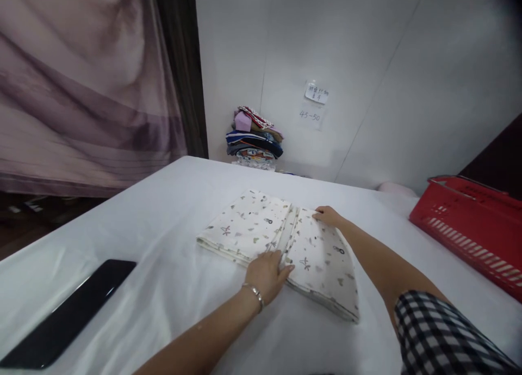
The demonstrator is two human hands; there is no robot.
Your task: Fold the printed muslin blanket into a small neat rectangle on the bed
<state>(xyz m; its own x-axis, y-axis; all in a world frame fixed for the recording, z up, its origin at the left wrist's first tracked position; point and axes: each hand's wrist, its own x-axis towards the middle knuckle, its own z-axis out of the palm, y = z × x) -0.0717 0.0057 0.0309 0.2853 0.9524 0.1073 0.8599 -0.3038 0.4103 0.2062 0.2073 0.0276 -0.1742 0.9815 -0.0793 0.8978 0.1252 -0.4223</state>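
A white cloth (244,222) printed with small leaves, hearts and figures lies folded on the white-covered table, its two sides folded in toward a gap at the middle. My left hand (266,277), with a silver bracelet at the wrist, rests flat on the near edge by that gap, thumb spread from the fingers. At the far edge of the right-hand fold, my right hand (327,216) has its fingers closed on the fabric. The undersides of both hands are hidden.
A black phone-shaped slab (69,315) lies at the left on the white sheet (163,228). To the right stands a red plastic basket (468,222). Folded fabrics (255,138) are stacked by the back wall, near a handwritten label (317,93). A pinkish curtain (81,81) hangs at left.
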